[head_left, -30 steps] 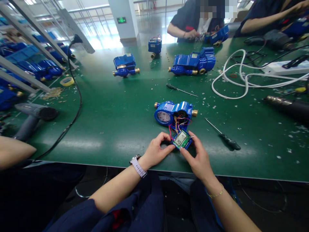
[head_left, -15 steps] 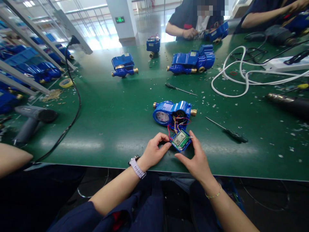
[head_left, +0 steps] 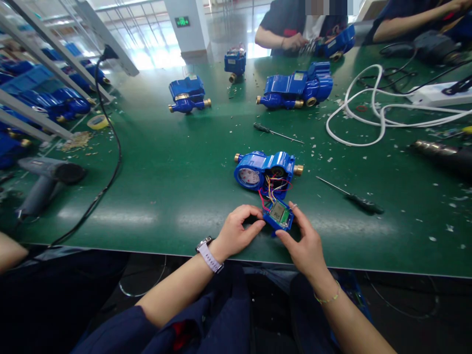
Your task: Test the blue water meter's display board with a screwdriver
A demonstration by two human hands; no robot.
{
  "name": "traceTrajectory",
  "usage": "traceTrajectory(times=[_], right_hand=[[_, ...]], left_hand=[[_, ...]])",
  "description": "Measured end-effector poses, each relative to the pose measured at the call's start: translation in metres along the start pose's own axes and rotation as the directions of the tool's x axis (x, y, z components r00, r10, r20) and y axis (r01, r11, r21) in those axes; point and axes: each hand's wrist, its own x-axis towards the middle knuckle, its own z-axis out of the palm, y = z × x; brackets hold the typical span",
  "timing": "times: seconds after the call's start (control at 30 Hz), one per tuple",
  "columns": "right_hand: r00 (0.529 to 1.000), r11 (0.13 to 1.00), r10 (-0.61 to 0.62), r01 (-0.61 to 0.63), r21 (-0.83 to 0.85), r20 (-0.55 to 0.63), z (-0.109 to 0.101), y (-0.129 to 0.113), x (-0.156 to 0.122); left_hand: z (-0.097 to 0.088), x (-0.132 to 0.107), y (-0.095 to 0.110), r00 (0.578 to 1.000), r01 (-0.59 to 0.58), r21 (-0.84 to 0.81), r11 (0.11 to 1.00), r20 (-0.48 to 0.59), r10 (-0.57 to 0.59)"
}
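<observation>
An opened blue water meter (head_left: 248,169) lies on the green table, its round dial at the left and brass ends on both sides. Coloured wires run from its open compartment to a small display module (head_left: 279,214), a green circuit board with a grey screen in a blue housing, tilted. My left hand (head_left: 241,231) is closed, with thumb and fingertips pinching the module's left edge. My right hand (head_left: 305,241) grips the module from the right, fingers on the upper right edge and thumb at the lower edge.
Screwdrivers lie right of the meter (head_left: 363,203) and behind it (head_left: 261,127). More blue meters (head_left: 283,88) stand farther back. A heat gun (head_left: 47,174) and black cord are left; a white cable (head_left: 381,113) loops at right. Co-workers sit opposite; an elbow (head_left: 11,253) shows left.
The display module has tilted and shifted slightly right, so its screen digits are harder to read. My right thumb has closed in onto its lower edge. The whole view has shifted slightly.
</observation>
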Motion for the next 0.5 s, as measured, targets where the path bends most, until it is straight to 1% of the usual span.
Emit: traceTrajectory(times=[0.23, 0.37, 0.5], right_hand=[[1.0, 1.0, 0.015, -0.015, -0.005, 0.02, -0.0003, -0.0026, 0.0028], [0.999, 0.999, 0.02, -0.019, -0.027, 0.03, 0.0003, -0.0044, 0.0037], [0.999, 0.999, 0.0, 0.001, -0.043, 0.04, 0.0, -0.0069, 0.0044]], left_hand=[[-0.0022, 0.0019, 0.0045, 0.999, -0.029, 0.012, 1.0, -0.014, 0.029], [-0.0022, 0.0028, 0.0053, 0.999, 0.007, 0.032, 0.999, -0.035, -0.006], [-0.0014, 0.0032, 0.0039, 0.999, 0.045, 0.049, 0.998, -0.031, -0.044]])
